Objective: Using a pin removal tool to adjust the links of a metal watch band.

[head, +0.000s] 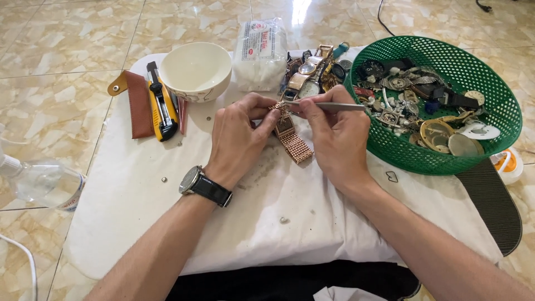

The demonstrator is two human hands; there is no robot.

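Head view: two hands work a rose-gold mesh-band wristwatch over a white cloth.
Left hand pinches the watch case; right hand pinches a thin grey metal tool, tip at the case. Round green plastic mesh basket of watch parts just right.

On a white cloth spread over the tiled floor, the left hand pinches the case of a rose-gold watch whose mesh band trails toward the person. The right hand holds a thin metal tool with its tip at the watch. A green basket of watch parts sits to the right, with a white bowl and a yellow utility knife to the left.
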